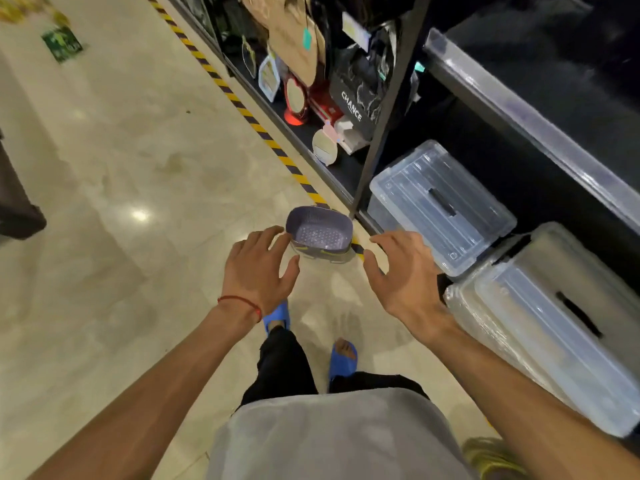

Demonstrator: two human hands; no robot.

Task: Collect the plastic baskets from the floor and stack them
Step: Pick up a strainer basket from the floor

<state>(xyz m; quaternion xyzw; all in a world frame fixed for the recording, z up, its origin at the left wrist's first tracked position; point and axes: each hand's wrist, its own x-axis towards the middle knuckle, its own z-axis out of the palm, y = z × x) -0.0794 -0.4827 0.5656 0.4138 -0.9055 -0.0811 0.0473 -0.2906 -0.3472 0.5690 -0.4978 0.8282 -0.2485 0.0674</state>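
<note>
Shop aisle. Polished pale stone floor (138, 161), glare spots; striped hazard tape (239, 105) runs along the foot of a dark shelf rack (384, 109).

Left hand (258, 268): fingers spread, holding nothing, fingertips just beside the left rim of the basket (320, 232); contact cannot be told. Right hand (405, 275): also spread and empty, near the basket's right side, apart from it.

Basket: grey-lilac, perforated, upright on the floor, sitting on the tape at the rack's base. It may be more than one nested; unclear.

Step in hand, as I judge it: the reach to lift. Best to close on both short sides at once and lift straight up, clear of the rack post.

Clear lidded bins (440, 202) sit low in the rack to the right.
</note>
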